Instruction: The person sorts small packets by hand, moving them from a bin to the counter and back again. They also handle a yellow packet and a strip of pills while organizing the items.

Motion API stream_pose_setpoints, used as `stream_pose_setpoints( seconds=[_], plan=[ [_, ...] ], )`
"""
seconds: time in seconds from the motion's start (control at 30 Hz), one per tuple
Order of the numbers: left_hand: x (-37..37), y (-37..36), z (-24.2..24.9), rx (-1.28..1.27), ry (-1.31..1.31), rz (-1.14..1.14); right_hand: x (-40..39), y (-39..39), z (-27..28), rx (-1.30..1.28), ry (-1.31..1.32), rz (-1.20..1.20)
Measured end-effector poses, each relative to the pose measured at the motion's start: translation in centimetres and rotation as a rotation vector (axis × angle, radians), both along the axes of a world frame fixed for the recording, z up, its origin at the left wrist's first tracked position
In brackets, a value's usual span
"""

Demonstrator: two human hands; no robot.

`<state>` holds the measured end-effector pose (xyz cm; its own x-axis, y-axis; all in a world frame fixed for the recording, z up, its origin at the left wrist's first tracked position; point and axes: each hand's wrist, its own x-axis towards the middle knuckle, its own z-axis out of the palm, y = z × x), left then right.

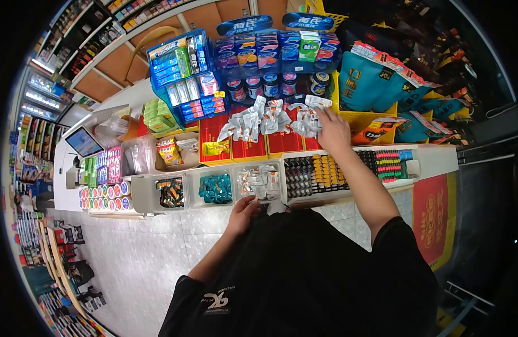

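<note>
Small silver packets (247, 124) lie in loose piles across red boxes (214, 127) on the counter. At the right-hand pile, my right hand (333, 131) has its fingers closed on some of the silver packets; the fingertips are partly hidden among them. My left hand (246, 212) is at the front edge of a clear plastic bin (281, 197), fingers bent against its rim. More silver packets fill this bin. Left of it, one bin holds teal packets (215, 188) and another holds dark, orange-marked packets (170, 192).
Blue racks of gum boxes (183, 73) and a row of small jars (271, 85) stand behind the piles. Lighters or similar small sticks (329, 171) fill the tray on the right. Teal bags (365, 78) hang at the far right. A small screen (83, 141) stands at the left.
</note>
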<state>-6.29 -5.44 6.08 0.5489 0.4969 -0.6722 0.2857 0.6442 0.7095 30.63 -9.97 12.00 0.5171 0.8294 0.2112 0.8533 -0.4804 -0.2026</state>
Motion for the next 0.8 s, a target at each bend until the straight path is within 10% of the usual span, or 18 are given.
stream_pose_setpoints(
  seconds=[0.37,0.63,0.8],
  plan=[
    [0.8,0.1,-0.7,0.028,-0.040,-0.069,-0.7,-2.1,1.5,0.448,0.056,0.023],
    [0.5,0.3,-1.1,0.042,-0.035,-0.075,-9.2,-1.7,2.9,0.807,0.841,-0.009],
    [0.6,0.1,-0.4,0.071,-0.017,-0.071,-13.7,-1.3,1.8,0.563,0.948,0.126]
  ],
)
